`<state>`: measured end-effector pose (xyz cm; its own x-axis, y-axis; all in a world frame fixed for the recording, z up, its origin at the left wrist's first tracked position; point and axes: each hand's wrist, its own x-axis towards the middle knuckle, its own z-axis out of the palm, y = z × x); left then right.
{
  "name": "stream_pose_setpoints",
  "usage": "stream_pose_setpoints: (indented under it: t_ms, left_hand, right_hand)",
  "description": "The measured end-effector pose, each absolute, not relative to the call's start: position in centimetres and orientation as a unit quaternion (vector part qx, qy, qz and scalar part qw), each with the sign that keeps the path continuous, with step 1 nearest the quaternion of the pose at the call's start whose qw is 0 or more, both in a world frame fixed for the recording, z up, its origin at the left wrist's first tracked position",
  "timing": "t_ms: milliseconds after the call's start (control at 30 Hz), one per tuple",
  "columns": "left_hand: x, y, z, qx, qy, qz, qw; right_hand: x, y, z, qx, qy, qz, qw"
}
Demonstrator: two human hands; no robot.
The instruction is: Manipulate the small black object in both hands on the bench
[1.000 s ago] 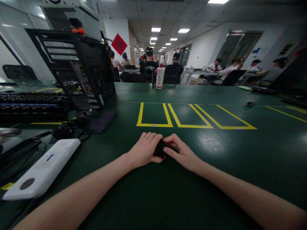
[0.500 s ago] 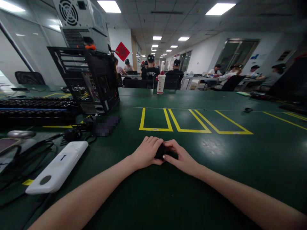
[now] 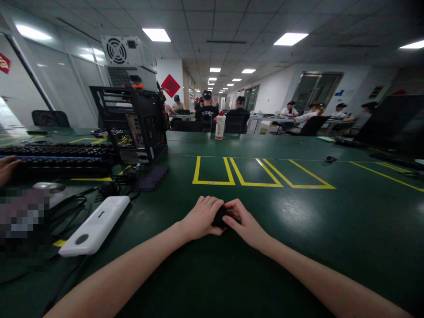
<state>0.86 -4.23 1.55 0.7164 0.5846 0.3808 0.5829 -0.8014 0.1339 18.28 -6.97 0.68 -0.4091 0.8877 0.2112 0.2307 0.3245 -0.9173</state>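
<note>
A small black object (image 3: 219,217) sits low over the green table, mostly covered by my fingers, so I cannot tell its kind. My left hand (image 3: 204,217) is closed around it from the left, fingers over its top and thumb along the near side. From the right, my right hand (image 3: 244,224) curls in with thumb and fingertips bent against the object's side. Both forearms reach in from the bottom of the view.
Left of me lie a white power-bank-like box (image 3: 99,225) and tangled black cables (image 3: 74,205). Behind them stands an open black computer case (image 3: 139,123). Yellow tape outlines (image 3: 215,182) mark the green table (image 3: 331,247). A bottle (image 3: 220,127) stands farther back. Another person's hand (image 3: 7,170) shows at far left.
The camera view has tilted up slightly and shifted. Another person's hand has come in at the left edge. My hands remain around the black object, with little change in grip.
</note>
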Motion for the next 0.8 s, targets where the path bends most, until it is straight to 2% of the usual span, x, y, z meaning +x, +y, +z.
stream_pose_setpoints:
  t_ms: [467,800]
  left_hand:
    - [0.65,-4.33,1.08,0.925,0.305,0.227,0.021]
    - [0.84,-4.30,0.89,0.922,0.307,0.233,0.020]
  right_hand:
    - [19.17,-6.79,1.06,-0.346,-0.735,0.467,0.350]
    - [18.68,-6.51,0.55,-0.391,-0.704,0.456,0.379]
